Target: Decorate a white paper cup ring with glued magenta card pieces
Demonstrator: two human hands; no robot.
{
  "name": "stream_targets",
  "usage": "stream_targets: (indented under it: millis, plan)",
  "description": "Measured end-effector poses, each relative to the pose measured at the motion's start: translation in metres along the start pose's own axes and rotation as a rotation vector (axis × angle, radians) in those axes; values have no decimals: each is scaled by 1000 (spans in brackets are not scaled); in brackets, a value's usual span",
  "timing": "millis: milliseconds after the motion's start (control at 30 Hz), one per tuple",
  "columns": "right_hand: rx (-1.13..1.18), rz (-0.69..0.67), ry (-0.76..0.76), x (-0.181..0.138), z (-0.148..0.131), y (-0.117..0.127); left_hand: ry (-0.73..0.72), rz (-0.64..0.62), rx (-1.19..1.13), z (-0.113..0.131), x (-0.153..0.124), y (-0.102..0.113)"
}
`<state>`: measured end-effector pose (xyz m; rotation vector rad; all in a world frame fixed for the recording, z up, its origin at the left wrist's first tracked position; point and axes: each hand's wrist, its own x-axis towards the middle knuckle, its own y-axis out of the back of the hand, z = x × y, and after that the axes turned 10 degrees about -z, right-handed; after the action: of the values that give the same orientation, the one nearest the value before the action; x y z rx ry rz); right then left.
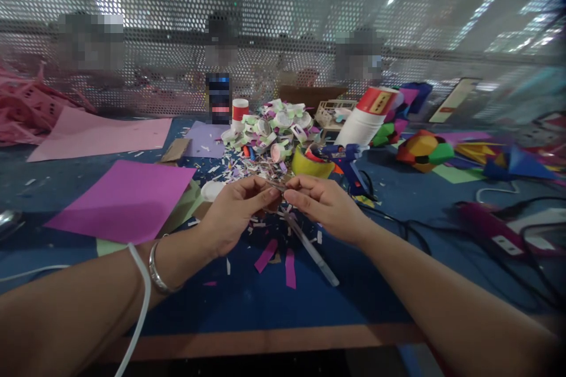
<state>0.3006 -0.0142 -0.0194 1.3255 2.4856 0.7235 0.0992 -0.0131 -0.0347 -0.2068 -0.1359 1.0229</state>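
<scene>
My left hand (233, 211) and my right hand (321, 203) meet fingertip to fingertip above the blue table (247, 300). Both pinch one small thin piece between them, too small to name. A silver bangle and a white cord lie on my left wrist. Under the hands lie paper scraps, two purple strips (278, 259) and a clear glue stick (312, 250). Just beyond the hands sit a yellow tape roll (312, 165) and a blue glue gun (349, 162).
A purple sheet (126, 197) lies at left, a pink sheet (104, 135) behind it. A heap of small paper rolls (274, 126) and a white and red can (369, 115) stand at the back. Coloured paper shapes and black cables fill the right. Other people sit behind a perforated screen.
</scene>
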Motion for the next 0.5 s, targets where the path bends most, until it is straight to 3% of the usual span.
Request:
stream_targets:
  millis: [500]
  plan:
    - [-35, 6, 60, -1, -8, -4, 27, -45, -64, 1, -3, -2]
